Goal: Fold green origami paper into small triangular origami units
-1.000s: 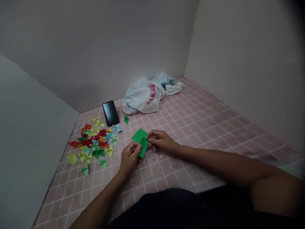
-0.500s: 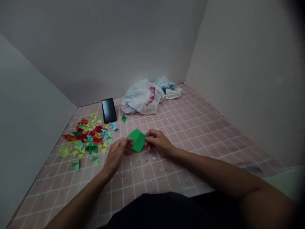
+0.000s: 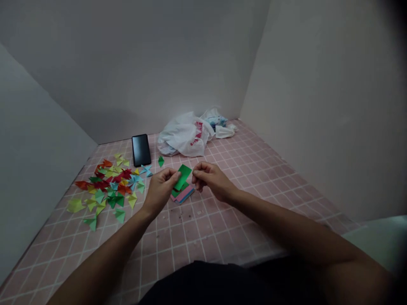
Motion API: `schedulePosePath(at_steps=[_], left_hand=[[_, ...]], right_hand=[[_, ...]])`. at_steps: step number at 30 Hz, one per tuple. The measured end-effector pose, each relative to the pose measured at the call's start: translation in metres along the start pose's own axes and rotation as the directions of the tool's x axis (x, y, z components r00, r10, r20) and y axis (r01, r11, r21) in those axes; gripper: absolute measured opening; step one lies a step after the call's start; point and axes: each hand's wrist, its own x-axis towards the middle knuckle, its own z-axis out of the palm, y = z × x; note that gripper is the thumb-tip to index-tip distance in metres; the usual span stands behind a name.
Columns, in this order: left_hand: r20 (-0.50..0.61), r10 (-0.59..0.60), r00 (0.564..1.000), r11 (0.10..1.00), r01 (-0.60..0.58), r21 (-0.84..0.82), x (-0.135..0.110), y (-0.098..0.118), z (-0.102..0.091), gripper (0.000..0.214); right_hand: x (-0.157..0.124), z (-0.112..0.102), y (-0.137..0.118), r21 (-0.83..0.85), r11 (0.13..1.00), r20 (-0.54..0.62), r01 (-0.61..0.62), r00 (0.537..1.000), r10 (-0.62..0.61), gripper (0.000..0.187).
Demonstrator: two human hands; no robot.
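1. Landmark: black phone, lying flat on the pink tiled surface. All places below are given from it.
2. Left grip: in front of the phone and to the right. Fingers and thumb are together, clamped on the lower end of the green paper strip.
3. Green paper strip: held up off the surface, tilted, a bit further right of the phone than the left grip. It looks like a plain rectangle. Can't tell if it carries a crease.
4. Right grip: further right of the phone. Fingers are curled and close together, right at the strip's edge. Can't tell if they touch it or hold anything.
5. Stack of paper strips: directly under the two grips, in front of and to the right of the phone. Pink, blue and green edges show, and the green strip partly hides it.
6. Folded so far: a wide loose pile of folded paper pieces, left of the phone and spreading toward the person. Red, yellow, green and light blue, mostly pointed shapes. Too many to count exactly.
7. Small green folded piece: sits alone, just right of the phone.
8. Left unfolded: the stack, plus the strip in hand.
9. White plastic bag: crumpled, behind and right of the phone.
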Motion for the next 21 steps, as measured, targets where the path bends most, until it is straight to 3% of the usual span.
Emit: schedulePosePath(at_steps=[4,7,10,14,21], left_hand=[[-0.026,0.016,1.0,0.999,-0.017,-0.035,0.001,0.006,-0.016,0.029],[-0.022,0.038,0.999,0.998,-0.039,-0.05,-0.001,0.01,-0.023,0.027],[-0.015,0.046,0.999,0.995,-0.047,-0.087,-0.002,0.012,-0.026,0.027],[-0.059,0.014,0.998,0.976,-0.026,-0.216,0.001,0.009,-0.033,0.024],[-0.019,-0.129,0.991,0.939,0.117,-0.323,0.005,0.01,-0.038,0.026]], right_hand=[[0.006,-0.002,-0.022,-0.106,0.992,0.009,-0.065,0.998,0.066,0.015],[0.017,0.01,-0.029,-0.126,0.992,0.1,-0.005,0.995,0.018,0.012],[0.032,0.027,-0.027,-0.112,0.993,0.22,0.038,0.975,-0.013,0.01],[0.045,0.043,-0.019,-0.033,0.995,0.247,0.092,0.966,-0.081,0.012],[0.051,0.039,-0.014,0.034,0.996,0.273,0.081,0.958,-0.088,0.016]])
